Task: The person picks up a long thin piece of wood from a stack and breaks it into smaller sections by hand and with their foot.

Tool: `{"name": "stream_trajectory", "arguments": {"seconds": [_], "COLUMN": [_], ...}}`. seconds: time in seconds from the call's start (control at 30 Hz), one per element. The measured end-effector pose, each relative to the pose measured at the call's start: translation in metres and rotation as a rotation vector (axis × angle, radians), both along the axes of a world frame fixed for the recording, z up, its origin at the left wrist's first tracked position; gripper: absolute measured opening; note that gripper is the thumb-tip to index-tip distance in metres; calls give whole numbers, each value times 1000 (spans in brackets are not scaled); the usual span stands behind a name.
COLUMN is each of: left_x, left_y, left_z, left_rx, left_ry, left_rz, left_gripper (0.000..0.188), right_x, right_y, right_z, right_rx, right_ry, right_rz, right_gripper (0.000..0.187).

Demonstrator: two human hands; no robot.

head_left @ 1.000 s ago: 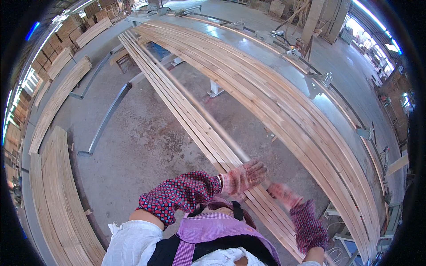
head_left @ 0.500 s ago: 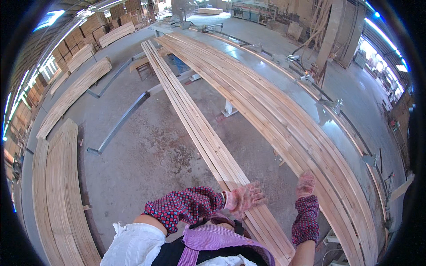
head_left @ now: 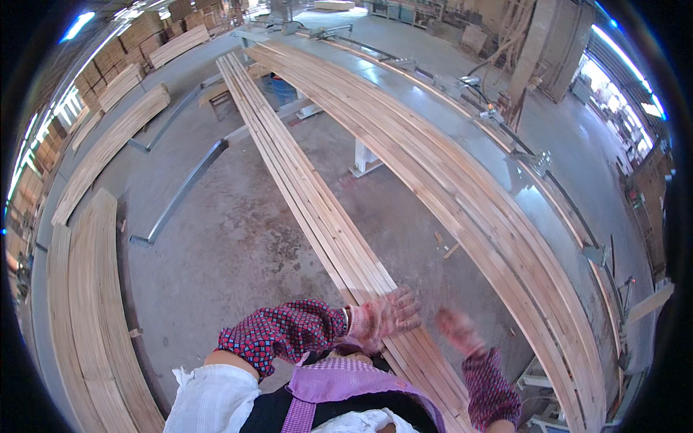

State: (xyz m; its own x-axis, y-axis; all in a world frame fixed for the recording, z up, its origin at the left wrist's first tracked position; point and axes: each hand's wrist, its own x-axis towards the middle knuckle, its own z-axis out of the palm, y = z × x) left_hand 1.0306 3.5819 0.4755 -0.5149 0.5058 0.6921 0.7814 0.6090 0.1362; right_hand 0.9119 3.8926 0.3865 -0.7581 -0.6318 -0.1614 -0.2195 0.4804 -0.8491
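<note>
My left hand [head_left: 385,316], in a worn reddish glove, lies across the near part of a narrow bundle of long wooden strips [head_left: 309,193]. Its fingers stretch out flat over the top, slightly blurred. My right hand [head_left: 460,330], gloved as well, hangs between that bundle and a wider row of long boards [head_left: 440,177] on the right. Motion smears its fingers, and I see nothing in it. The boards run away from me along a pale metal-topped bench [head_left: 372,78]. Patterned sleeves cover both my forearms.
Stacked planks [head_left: 86,310] lie at the left, with another stack [head_left: 115,151] beyond. A metal rail [head_left: 180,191] stands left of the strips. Clamps [head_left: 538,160] line the bench's far side. Small wood scraps [head_left: 451,250] lie on the floor between the bundles.
My right hand has come off the wide row of boards and moved left toward the narrow bundle. My left hand remains on the strips. The view has shifted slightly.
</note>
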Motion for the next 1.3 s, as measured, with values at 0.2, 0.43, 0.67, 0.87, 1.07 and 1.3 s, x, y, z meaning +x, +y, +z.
{"name": "stream_trajectory", "arguments": {"seconds": [0.2,0.43,0.67,0.87,1.07,1.3], "left_x": [18,14,-31,-39,-46,-40], "left_y": [-10,-14,-1,-7,11,7], "left_z": [17,8,34,4,24,1], "left_rx": [-205,-521,-368,-409,-463,-347], "left_ry": [-619,-424,-514,-549,-607,-374], "left_rz": [-148,4,249,421,417,572], "left_gripper": [75,115,83,49,46,74], "right_x": [-119,-127,35,-54,-152,-90], "right_y": [-53,-26,-29,-29,21,15], "right_z": [95,51,44,89,57,9], "right_rx": [738,620,2,575,932,372], "right_ry": [1062,782,-418,591,1001,104], "right_rz": [-240,220,329,-191,-330,209], "right_gripper": [61,27,41,57,35,38]}}
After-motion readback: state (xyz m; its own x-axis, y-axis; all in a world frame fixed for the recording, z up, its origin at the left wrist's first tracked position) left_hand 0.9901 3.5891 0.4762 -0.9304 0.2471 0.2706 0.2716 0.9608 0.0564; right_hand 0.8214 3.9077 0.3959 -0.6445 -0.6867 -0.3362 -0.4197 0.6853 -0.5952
